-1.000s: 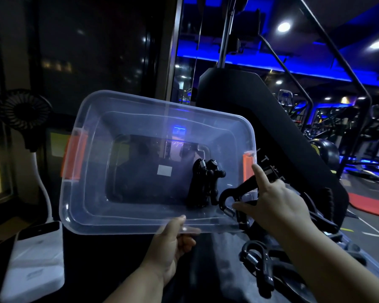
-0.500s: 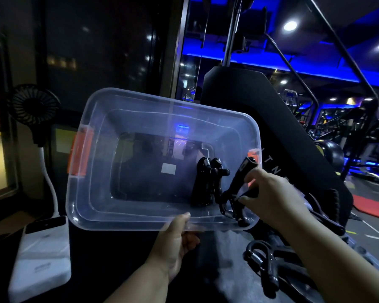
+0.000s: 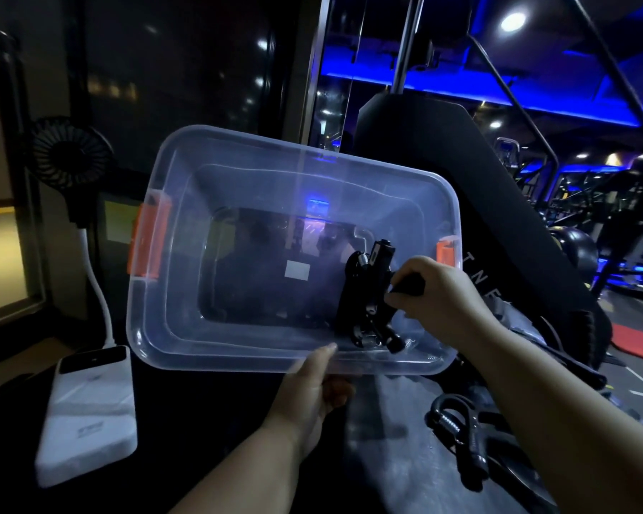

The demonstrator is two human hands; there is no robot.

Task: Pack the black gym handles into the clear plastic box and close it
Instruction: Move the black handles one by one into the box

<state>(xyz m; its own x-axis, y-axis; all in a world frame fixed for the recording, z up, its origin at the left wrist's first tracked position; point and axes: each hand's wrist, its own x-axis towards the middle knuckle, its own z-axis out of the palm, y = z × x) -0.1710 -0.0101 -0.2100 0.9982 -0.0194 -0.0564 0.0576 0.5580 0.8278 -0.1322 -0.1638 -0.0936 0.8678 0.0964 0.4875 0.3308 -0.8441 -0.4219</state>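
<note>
Dim gym: left hand (image 3: 309, 398) grips clear plastic box (image 3: 186, 328) by its near rim, right hand (image 3: 435, 294) pinches a black handle (image 3: 381, 261) inside its right end, so lay it flat before release.

1. The scene is dimly lit; what lies left of the left hand (image 3: 309, 398) is mostly lost in near-black shadow.
2. Light is given by round ceiling lamps (image 3: 513, 21) and a blue strip light (image 3: 535, 105), far above and beyond the right hand (image 3: 435, 298).
3. A blue glint and a pale haze are reflected in the clear plastic box (image 3: 238, 339), above the left hand.
4. The black gym handles (image 3: 361, 291) at the right hand's fingertips are shown as little more than a silhouette.
5. Straight lines are bowed towards the edges; the background beyond the right hand is rendered soft and noisy.
</note>
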